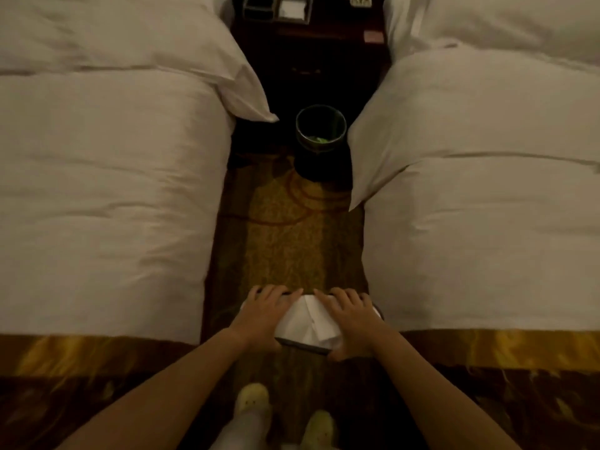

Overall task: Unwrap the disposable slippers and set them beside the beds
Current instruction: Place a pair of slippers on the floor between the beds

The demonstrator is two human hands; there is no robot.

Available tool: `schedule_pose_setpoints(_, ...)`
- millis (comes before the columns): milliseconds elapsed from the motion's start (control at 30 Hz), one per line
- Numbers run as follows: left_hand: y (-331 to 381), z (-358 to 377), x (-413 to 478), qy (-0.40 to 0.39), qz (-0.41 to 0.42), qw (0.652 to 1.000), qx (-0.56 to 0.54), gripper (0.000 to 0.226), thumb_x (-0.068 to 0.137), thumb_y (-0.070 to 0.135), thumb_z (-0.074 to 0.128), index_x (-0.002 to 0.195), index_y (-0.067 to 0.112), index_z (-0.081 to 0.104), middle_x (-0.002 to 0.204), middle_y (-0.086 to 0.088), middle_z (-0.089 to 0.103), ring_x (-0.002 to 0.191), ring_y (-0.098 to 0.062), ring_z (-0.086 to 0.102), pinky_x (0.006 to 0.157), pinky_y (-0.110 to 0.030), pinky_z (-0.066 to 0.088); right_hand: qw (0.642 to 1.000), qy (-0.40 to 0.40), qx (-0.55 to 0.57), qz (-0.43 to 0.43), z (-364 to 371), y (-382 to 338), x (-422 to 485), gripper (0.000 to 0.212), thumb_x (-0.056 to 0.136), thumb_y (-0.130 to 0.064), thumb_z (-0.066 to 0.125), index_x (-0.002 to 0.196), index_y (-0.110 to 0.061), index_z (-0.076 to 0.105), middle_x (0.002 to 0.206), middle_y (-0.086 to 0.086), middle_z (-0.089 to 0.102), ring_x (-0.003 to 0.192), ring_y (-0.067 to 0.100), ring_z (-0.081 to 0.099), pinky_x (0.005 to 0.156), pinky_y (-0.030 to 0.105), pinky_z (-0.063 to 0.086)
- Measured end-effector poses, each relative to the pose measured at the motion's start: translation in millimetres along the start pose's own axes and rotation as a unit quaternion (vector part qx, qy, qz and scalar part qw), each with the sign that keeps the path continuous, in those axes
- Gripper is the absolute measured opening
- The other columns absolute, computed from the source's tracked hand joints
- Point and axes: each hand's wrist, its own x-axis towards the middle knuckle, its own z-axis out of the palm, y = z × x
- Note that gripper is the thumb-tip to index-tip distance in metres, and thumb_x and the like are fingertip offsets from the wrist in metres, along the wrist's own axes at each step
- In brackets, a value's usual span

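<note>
Left hand (pixel 263 316) grips the left end of a flat white wrapped slipper packet (pixel 310 324), fingers (pixel 271 295) spread over its top and thumb tucked under the near edge. Beyond that hand to the left lies a bed with a rumpled white duvet (pixel 107 196) and a gold-and-brown patterned runner (pixel 81 355) across its foot. The packet sits between the two hands, held above the brown and gold patterned carpet (pixel 285 241) of the aisle. Ahead of the hands, further up the aisle, stands a round dark waste bin (pixel 320 131) with something green inside. Right hand (pixel 352 319) clasps the packet's right end the same way. Right of it is a second white-covered bed (pixel 487 228). Below the hands, two pale yellow shoes (pixel 253 401) show on the floor.
</note>
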Motion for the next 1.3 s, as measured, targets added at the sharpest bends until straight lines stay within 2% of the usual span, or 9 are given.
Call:
schedule_pose_setpoints(233, -69.3, 195.4, 161.7, -0.031, -0.015, 0.999, 0.003, 0.109, 0.068, 0.051, 0.069, 0.146, 0.03, -0.003, 0.148, -0.003, 0.023, 0.136, -0.025, 0.02, 0.113, -0.048, 0.012, 0.999, -0.035, -0.013, 0.016, 178.9, 107.2, 158.4, 0.115, 0.061, -0.063, 0.067, 0.145, -0.033, -0.006, 0.15, 0.008, 0.02, 0.133, 0.035, 0.022, 0.107, 0.059, 0.02)
schedule_pose_setpoints(367, -84.2, 302.9, 239.8, -0.04, -0.012, 0.999, 0.008, 0.111, 0.066, 0.052, 0.069, 0.146, 0.03, -0.004, 0.147, -0.005, 0.025, 0.135, -0.027, 0.022, 0.111, -0.05, 0.013, 0.997, -0.063, -0.005, 0.041, 276.0, 166.6, 215.7, 0.117, 0.061, -0.059, 0.07, 0.146, -0.033, -0.005, 0.15, 0.005, 0.018, 0.134, 0.033, 0.019, 0.107, 0.059, 0.017)
schedule_pose_setpoints(567, -85.1, 394.2, 317.8, 0.015, 0.024, 1.0, -0.012, 0.11, 0.065, 0.065, 0.063, 0.147, 0.029, -0.002, 0.148, -0.004, 0.025, 0.134, -0.025, 0.022, 0.11, -0.049, 0.012, 0.995, -0.05, -0.029, 0.076, 356.1, 232.3, 255.5, 0.121, 0.061, -0.058, 0.073, 0.146, -0.035, -0.01, 0.152, 0.005, 0.015, 0.136, 0.033, 0.018, 0.108, 0.057, 0.016)
schedule_pose_setpoints(700, -87.4, 416.4, 326.7, 0.07, 0.032, 0.997, -0.005, 0.112, 0.064, 0.071, 0.059, 0.147, 0.03, -0.004, 0.15, -0.005, 0.021, 0.136, -0.025, 0.019, 0.11, -0.046, 0.01, 0.997, -0.021, -0.031, 0.063, 366.1, 249.0, 259.8, 0.123, 0.059, -0.063, 0.071, 0.146, -0.035, -0.012, 0.154, 0.005, 0.011, 0.138, 0.03, 0.012, 0.112, 0.055, 0.005)
schedule_pose_setpoints(833, -86.2, 415.3, 316.8, 0.069, 0.032, 0.997, -0.021, 0.11, 0.067, 0.075, 0.053, 0.147, 0.027, -0.005, 0.15, -0.008, 0.021, 0.137, -0.025, 0.018, 0.112, -0.044, 0.009, 0.997, -0.025, -0.024, 0.075, 367.7, 243.2, 251.5, 0.125, 0.062, -0.061, 0.072, 0.142, -0.036, -0.022, 0.157, 0.01, -0.011, 0.144, 0.028, -0.011, 0.112, 0.053, -0.012)
schedule_pose_setpoints(1033, -87.8, 404.8, 320.0, 0.069, 0.043, 0.997, -0.017, 0.103, 0.07, 0.074, 0.05, 0.147, 0.027, 0.0, 0.15, -0.003, 0.02, 0.137, -0.02, 0.018, 0.113, -0.042, 0.007, 0.996, -0.037, 0.011, 0.086, 361.8, 246.1, 251.0, 0.123, 0.064, -0.061, 0.071, 0.142, -0.037, -0.021, 0.157, 0.007, -0.014, 0.144, 0.026, -0.014, 0.112, 0.051, -0.014)
schedule_pose_setpoints(1167, -91.6, 385.2, 325.2, 0.11, 0.058, 0.992, -0.023, 0.099, 0.07, 0.072, 0.052, 0.147, 0.027, 0.008, 0.149, -0.002, 0.023, 0.135, -0.021, 0.02, 0.11, -0.044, 0.012, 0.996, 0.007, 0.027, 0.089, 347.3, 253.3, 247.4, 0.121, 0.064, -0.066, 0.067, 0.142, -0.038, -0.021, 0.157, 0.003, -0.014, 0.143, 0.022, -0.017, 0.111, 0.045, -0.019)
schedule_pose_setpoints(1300, -103.0, 356.7, 347.9, 0.139, 0.047, 0.988, -0.038, 0.1, 0.069, 0.067, 0.058, 0.147, 0.026, 0.01, 0.146, -0.006, 0.023, 0.131, -0.023, 0.019, 0.103, -0.042, 0.017, 0.989, 0.099, 0.041, 0.104, 323.0, 259.4, 247.4, 0.11, 0.072, -0.058, 0.066, 0.138, -0.036, -0.02, 0.157, 0.004, -0.018, 0.144, 0.022, -0.017, 0.112, 0.039, -0.019)
